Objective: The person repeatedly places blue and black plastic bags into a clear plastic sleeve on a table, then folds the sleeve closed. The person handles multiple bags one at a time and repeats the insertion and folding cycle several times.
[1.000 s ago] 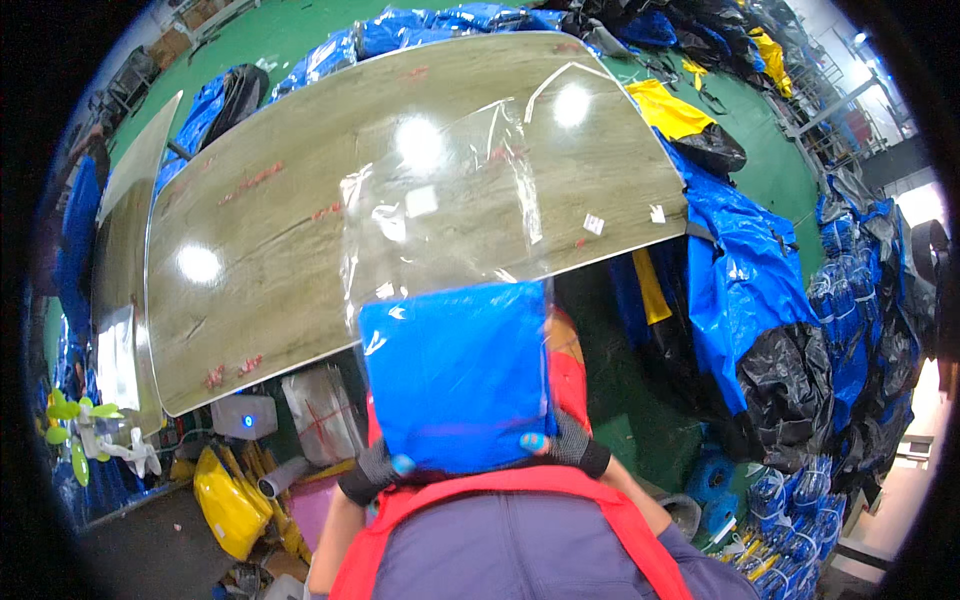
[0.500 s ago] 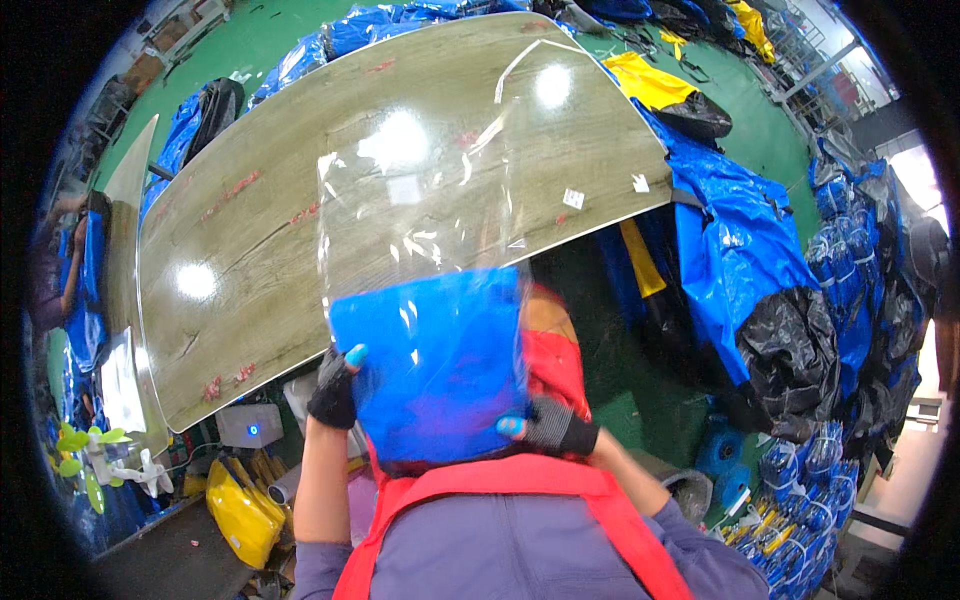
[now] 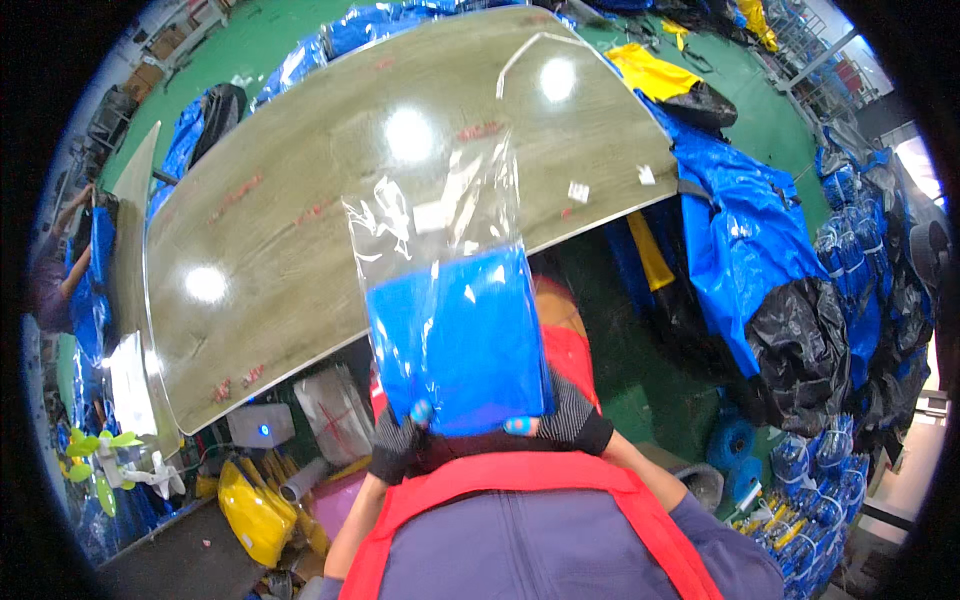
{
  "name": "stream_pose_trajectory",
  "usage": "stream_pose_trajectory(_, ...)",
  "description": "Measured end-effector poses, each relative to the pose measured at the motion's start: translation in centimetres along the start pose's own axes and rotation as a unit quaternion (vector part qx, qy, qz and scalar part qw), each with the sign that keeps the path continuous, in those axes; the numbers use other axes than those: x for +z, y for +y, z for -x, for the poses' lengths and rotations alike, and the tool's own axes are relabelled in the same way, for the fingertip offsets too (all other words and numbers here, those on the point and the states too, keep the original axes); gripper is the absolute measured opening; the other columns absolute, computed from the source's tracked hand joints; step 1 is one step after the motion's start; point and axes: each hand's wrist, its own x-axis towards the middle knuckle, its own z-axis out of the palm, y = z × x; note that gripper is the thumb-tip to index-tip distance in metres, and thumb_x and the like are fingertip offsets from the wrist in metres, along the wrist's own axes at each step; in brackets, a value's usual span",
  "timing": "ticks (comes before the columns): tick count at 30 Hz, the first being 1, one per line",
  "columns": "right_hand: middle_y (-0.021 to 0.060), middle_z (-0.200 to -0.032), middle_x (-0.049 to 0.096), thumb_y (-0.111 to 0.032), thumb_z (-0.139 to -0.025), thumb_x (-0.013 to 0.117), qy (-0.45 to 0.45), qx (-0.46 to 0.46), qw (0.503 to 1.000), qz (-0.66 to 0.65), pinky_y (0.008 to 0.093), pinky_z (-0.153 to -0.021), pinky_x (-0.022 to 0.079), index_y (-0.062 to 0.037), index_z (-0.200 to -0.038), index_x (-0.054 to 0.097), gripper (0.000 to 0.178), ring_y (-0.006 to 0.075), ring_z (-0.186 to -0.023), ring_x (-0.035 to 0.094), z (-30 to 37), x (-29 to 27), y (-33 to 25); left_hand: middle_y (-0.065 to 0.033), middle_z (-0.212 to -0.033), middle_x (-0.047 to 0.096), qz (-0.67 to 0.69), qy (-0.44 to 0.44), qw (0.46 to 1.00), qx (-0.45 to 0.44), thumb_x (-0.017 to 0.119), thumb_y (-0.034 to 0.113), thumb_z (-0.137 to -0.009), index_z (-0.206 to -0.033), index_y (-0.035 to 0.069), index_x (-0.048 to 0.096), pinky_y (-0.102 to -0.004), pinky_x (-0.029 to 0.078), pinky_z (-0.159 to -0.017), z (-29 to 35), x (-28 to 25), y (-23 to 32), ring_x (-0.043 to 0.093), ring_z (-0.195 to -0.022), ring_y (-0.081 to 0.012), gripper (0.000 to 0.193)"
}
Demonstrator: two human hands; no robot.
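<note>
A person in a red-trimmed vest [image 3: 520,500] stands at the near edge of a long table [image 3: 300,230] and holds a clear plastic bag [image 3: 440,290] upright in front of the chest. The bag contains a folded blue item [image 3: 455,345] that fills its lower half; the upper half is empty, crinkled film that rises over the near edge of the table.

The left hand [image 3: 400,445], in a dark striped glove with blue fingertips, supports the bag's lower left corner from beneath, one fingertip wrapped up onto the front face. The right hand [image 3: 565,420], gloved alike, does the same at the lower right corner. Both hands are closed on the bottom edge of the bag, thumbs hidden behind it. Both forearms rise from the lower edge of the view and bend inward, so that the wrists stand close together under the bag.

The table is a worn grey-green sheet with bright lamp reflections, faint red marks and a few small white labels [image 3: 580,190] near its right end. Beyond the right end lie heaps of blue sheeting [image 3: 745,240] and black bags [image 3: 800,350]. Below the near left corner stand a yellow container [image 3: 250,510] and a white box [image 3: 262,425].
</note>
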Motion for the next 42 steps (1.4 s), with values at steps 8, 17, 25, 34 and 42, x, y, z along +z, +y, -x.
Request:
stream_pose_trajectory(8,0.0145,-0.123,0.061,-0.039,-0.080,0.075,-0.160,0.127,0.978,-0.041,0.0371,-0.098,0.045,-0.0011,-0.130,0.053,0.067,0.0239,-0.108,0.060,-4.3,-4.5,-5.6,-0.0100,-0.115,0.061,0.129,-0.053,0.990,-0.033,0.075,0.031,-0.079,-0.132,0.003,0.045,-0.0359,0.054,-0.082,-5.4,0.3,4.7,0.061,-0.096,-0.0195,0.066)
stream_pose_trajectory(17,0.0122,-0.126,0.058,-0.035,-0.081,0.075,-0.055,0.115,0.980,-0.151,0.0364,-0.091,0.050,-0.0030,-0.131,0.050,0.065,0.0218,-0.107,0.060,-4.6,-0.9,-7.1,-0.0140,-0.137,0.048,0.295,-0.147,0.933,-0.145,0.063,0.054,-0.084,-0.146,0.004,0.027,-0.0456,0.043,-0.100,-4.0,-1.5,1.5,0.051,-0.119,-0.0296,0.088)
stream_pose_trajectory(25,0.0148,-0.111,0.066,-0.049,-0.089,0.060,0.007,0.129,0.990,0.056,0.0347,-0.090,0.048,0.0013,-0.123,0.058,0.060,0.0200,-0.103,0.061,-4.0,-2.6,-7.0,-0.0108,-0.129,0.052,0.165,-0.071,0.984,0.002,0.067,0.047,-0.084,-0.139,0.004,0.040,-0.0375,0.046,-0.093,-4.2,-1.0,1.2,0.053,-0.110,-0.0201,0.075)
stream_pose_trajectory(34,0.0109,-0.098,0.068,-0.043,-0.087,0.066,0.093,0.089,0.992,0.016,0.0331,-0.083,0.049,0.0014,-0.111,0.063,0.051,0.0169,-0.090,0.062,-4.6,-2.4,-5.2,-0.0066,-0.115,0.060,0.131,0.018,0.990,-0.045,0.054,0.050,-0.093,-0.127,0.005,0.053,-0.0340,0.048,-0.089,-4.6,-0.9,-0.5,0.057,-0.103,-0.0173,0.057)
stream_pose_trajectory(42,0.0079,-0.095,0.068,-0.043,-0.086,0.069,0.138,-0.059,0.988,-0.044,0.0322,-0.079,0.050,-0.0005,-0.111,0.063,0.050,0.0153,-0.088,0.062,-5.2,-2.5,-6.0,-0.0116,-0.137,0.046,-0.009,-0.133,0.991,0.017,0.073,0.038,-0.082,-0.144,0.003,0.032,-0.0358,0.042,-0.099,-4.4,-0.7,1.5,0.046,-0.122,-0.0210,0.082)
